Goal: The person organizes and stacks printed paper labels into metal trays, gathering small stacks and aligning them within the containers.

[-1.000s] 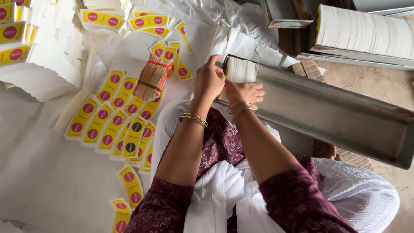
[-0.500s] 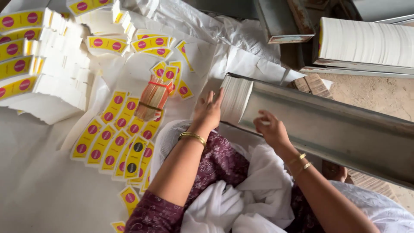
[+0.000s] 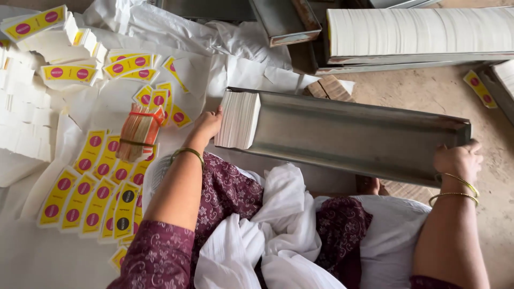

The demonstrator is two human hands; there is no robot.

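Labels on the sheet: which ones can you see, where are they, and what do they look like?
Yellow labels: rows by the left arm, strips with pink dots.
Dark-dot label: among them, black dots.
Banded bundle: beside the left hand, edge-on.
White stack: in the metal trough.
Stray label: floor, right.

Bare sandy-brown floor (image 3: 428, 96) lay at right, a white sheet (image 3: 32, 257) covered the ground at left, crumpled white plastic (image 3: 176, 27) bunched along the top, rusty grey metal channels (image 3: 284, 21) rested beyond, soft even daylight, no hard shadows.
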